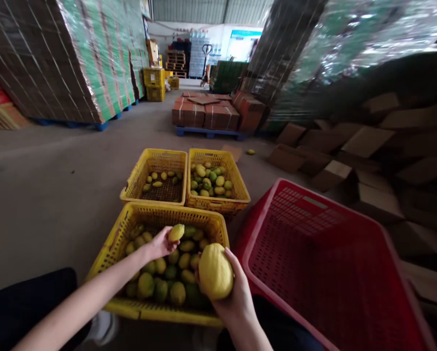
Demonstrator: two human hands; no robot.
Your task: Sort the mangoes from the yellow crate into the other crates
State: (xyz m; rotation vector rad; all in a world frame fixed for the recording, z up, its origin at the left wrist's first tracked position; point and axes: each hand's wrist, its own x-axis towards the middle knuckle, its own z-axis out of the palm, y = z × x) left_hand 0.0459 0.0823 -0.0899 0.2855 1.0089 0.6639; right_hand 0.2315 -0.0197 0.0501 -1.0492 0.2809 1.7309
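Over the near yellow crate (pixel 110 234), my left hand (pixel 162 245) is closed on a small yellow lemon (pixel 176 232). My right hand (pixel 236 292) is wrapped round a much larger yellow lemon (pixel 215 271), held up near the crate's right side. Below both hands, green and yellow lemons (pixel 161 291) fill the bottom of this crate. Part of the pile is hidden behind my hands and left forearm.
Two more yellow crates stand beyond: the left one (pixel 130 178) holds a few lemons, the right one (pixel 240 183) many. A large red crate (pixel 269 214) is at my right, beside loose cartons (pixel 368 141). Flattened boxes (pixel 203 114) lie on a blue pallet (pixel 211 133) ahead.
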